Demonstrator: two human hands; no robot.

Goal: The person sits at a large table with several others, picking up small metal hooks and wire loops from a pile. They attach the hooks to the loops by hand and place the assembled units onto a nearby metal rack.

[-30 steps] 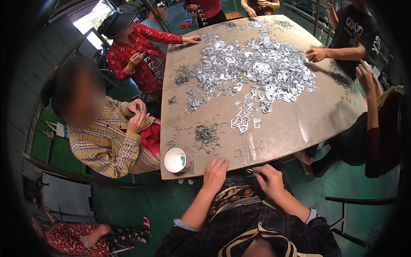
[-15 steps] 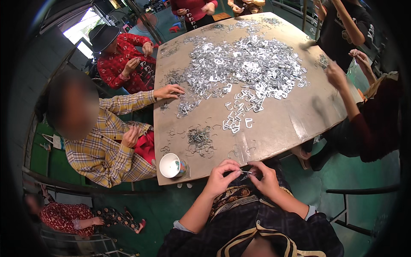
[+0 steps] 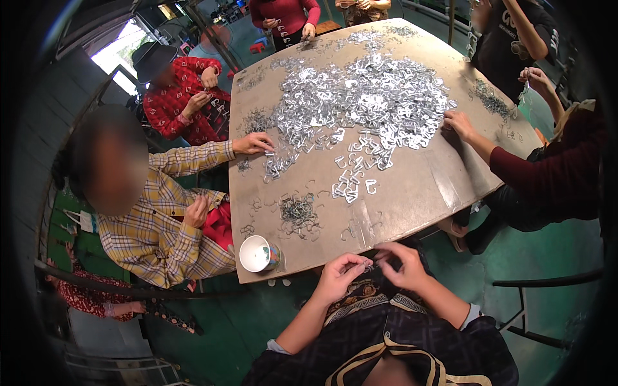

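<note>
Just off the near edge of the table, my left hand (image 3: pixel 340 278) pinches a small grey metal piece (image 3: pixel 369 266) between thumb and fingertips. Its exact shape is too small to make out. Close beside it is my right hand (image 3: pixel 405 267), its index finger and thumb a little apart next to the piece. Beyond my hands, a small heap of thin dark wire hooks (image 3: pixel 297 210) lies on the brown tabletop (image 3: pixel 412 193). A few loose flat silver hooks (image 3: pixel 347 186) lie farther in, in front of a large pile of silver hooks (image 3: pixel 380 96).
A white paper cup (image 3: pixel 255 253) stands at the table's near left corner. At the left, a person in a yellow plaid shirt (image 3: pixel 154 219) reaches onto the table. From the right, another person's hand (image 3: pixel 458 123) touches the pile. More people work around the far sides.
My hands have shifted slightly, and my right fingers have loosened from the metal piece. The co-worker at the right has lowered a hand to the pile's edge.
</note>
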